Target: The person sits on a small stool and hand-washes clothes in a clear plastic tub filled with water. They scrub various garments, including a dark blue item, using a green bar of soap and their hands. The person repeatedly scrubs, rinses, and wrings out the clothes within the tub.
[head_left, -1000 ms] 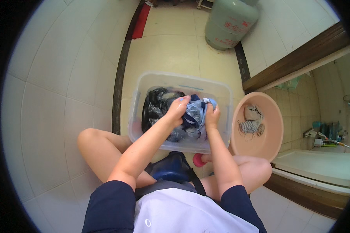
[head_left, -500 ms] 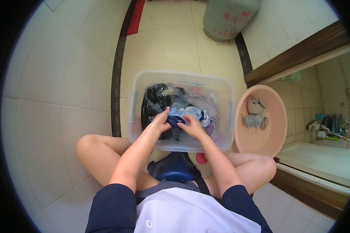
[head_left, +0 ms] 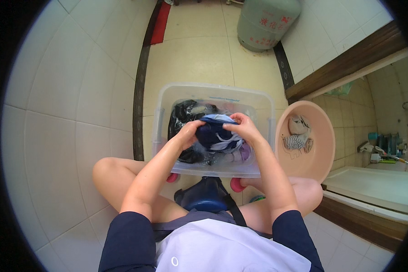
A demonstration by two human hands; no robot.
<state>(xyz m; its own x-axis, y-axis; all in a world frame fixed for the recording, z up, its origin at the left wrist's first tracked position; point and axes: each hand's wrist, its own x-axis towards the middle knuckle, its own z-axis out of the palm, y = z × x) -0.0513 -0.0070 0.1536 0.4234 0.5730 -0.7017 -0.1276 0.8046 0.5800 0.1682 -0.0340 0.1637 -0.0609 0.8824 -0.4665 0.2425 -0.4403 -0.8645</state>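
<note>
Though crumpled, mostly navy cloth (head_left: pixel 211 136)

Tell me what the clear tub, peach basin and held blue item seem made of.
Clear tub: probably plastic, smooth and glossy, judging by its translucent walls. Peach basin: likely opaque plastic, soft sheen, evenly coloured. Blue item: matt-looking fabric, by its soft folds; fibre unclear.

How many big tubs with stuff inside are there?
2. The clear plastic tub, with a dark pile inside, is in the middle; the peach tub, with striped cloth inside, is just to its right. I can't see any others.
</note>
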